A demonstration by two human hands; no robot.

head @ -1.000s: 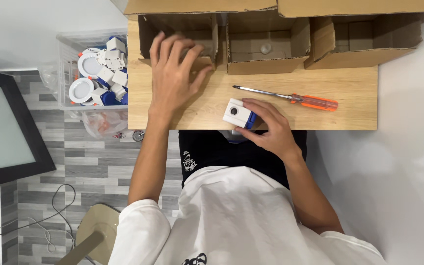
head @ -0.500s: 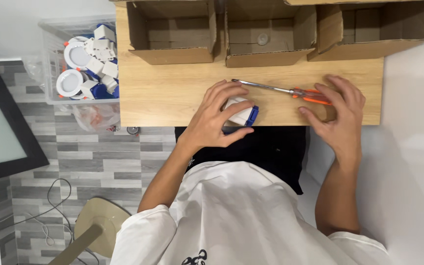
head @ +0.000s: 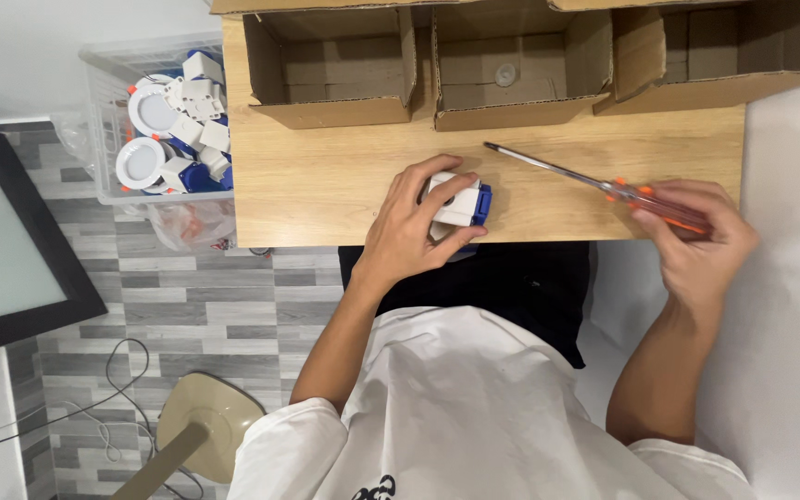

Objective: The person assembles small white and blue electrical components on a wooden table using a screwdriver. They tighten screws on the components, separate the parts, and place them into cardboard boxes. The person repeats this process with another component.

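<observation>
Head view is showing the left hand (head: 406, 233) curling over a small white and blue plastic unit (head: 458, 202), fingers clamped on its top and sides, thumb pressing from the near edge, pinning it to the wooden tabletop (head: 326, 176) near the front edge. The right hand (head: 696, 236) is closing its fingers around the orange handle of a screwdriver (head: 594, 185), whose thin metal shaft is slanting up and left toward the middle cardboard box (head: 509, 69), the tip lying apart from the unit.

The unit is looking light, rigid and smooth, likely to skid on the wood unless held down, so gripping across its flat sides seems soundest. The screwdriver is looking stiff and light, best taken at the grooved handle, not the slick shaft.

Further out, three open cardboard boxes are lining the back of the table, and a clear plastic bin (head: 104, 120) of round white fittings is sitting just off its left side.

Compared with half a second ago, the right hand is now wrapping the handle rather than merely reaching over it, and the tool is sitting further right and more slanted; the left hand is keeping its hold on the unit.
</observation>
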